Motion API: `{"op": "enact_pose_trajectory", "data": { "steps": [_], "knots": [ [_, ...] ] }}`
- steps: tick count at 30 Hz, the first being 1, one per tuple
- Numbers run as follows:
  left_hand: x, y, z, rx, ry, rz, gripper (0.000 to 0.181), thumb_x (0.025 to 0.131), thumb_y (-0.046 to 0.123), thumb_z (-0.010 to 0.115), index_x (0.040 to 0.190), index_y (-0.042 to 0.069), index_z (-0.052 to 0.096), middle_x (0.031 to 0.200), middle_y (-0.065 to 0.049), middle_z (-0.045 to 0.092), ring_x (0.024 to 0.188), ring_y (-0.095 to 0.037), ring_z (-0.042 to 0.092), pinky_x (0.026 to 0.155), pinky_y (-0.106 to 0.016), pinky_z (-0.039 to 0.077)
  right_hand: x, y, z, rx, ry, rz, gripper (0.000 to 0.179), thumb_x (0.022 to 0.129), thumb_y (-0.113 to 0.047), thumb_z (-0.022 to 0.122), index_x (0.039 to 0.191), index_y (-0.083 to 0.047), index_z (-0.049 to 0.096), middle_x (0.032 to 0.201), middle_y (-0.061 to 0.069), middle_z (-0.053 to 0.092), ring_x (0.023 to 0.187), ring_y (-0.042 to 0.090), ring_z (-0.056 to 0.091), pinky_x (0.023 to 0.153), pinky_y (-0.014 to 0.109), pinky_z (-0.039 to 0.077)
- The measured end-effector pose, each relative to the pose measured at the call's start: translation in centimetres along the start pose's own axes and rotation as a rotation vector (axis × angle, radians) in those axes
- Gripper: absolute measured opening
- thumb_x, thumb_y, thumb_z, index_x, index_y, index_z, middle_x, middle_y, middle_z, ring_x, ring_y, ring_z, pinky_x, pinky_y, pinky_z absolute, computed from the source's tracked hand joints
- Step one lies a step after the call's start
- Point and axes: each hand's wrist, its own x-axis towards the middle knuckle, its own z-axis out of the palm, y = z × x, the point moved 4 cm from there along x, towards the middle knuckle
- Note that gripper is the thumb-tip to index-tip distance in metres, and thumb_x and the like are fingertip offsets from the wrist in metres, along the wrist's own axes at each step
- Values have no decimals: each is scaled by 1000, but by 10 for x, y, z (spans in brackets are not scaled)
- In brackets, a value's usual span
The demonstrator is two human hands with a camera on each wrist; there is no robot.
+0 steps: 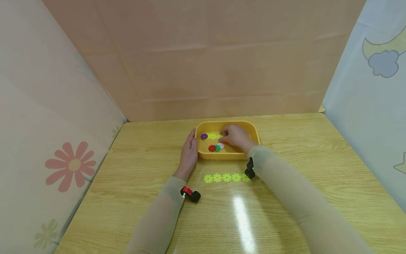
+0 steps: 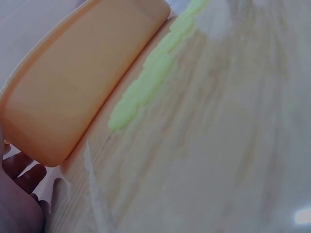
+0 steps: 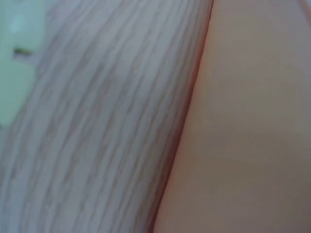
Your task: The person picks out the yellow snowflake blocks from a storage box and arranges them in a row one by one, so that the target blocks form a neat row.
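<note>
A yellow-orange plastic tray [image 1: 226, 156] stands on the table, holding several flower-shaped snowflake discs. My left hand [image 1: 189, 153] rests against the tray's left side with its fingers extended; in the left wrist view, its fingers [image 2: 31, 177] lie by the tray's corner. Over the tray's right half, my right hand [image 1: 236, 137] reaches in, its thumb and fingers by the yellow discs [image 1: 212, 136]. Whether it pinches one is too small to tell. A purple disc [image 1: 204, 136], a red disc [image 1: 211, 148], a green disc [image 1: 217, 148] and a white disc [image 1: 221, 145] lie inside.
In front of the tray, several yellow-green discs [image 1: 226, 177] form a row on the wooden table [image 1: 142, 169]. My right forearm [image 1: 295, 190] passes over the row's right end. A brown-papered wall [image 1: 206, 70] rises behind, with decorated panels on both sides.
</note>
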Motion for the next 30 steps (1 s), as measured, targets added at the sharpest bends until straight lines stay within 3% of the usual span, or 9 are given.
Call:
{"op": "enact_pose_trajectory", "data": {
  "steps": [17,26,30],
  "knots": [
    [0,-1,-1,6,0,4,61,119,48,32,177,28,30,180,6,31,166,-21,25,134,-46,25,0,1,1,25,8,29,33,99,-27,86,122,-5,78,113,9,75,103,27,66,99,46,55],
    [0,0,0,1,4,19,60,119,46,33,176,29,31,179,6,32,166,-20,26,134,-45,25,-1,-2,1,-77,25,-47,36,100,-30,83,124,-5,77,117,11,77,107,29,68,101,48,56],
    [-1,0,0,-4,2,30,59,119,44,33,176,28,32,179,4,32,166,-21,26,134,-46,25,-2,0,-4,-26,39,-37,36,101,-30,82,125,-4,77,120,12,77,111,31,70,103,49,56]
  ]
}}
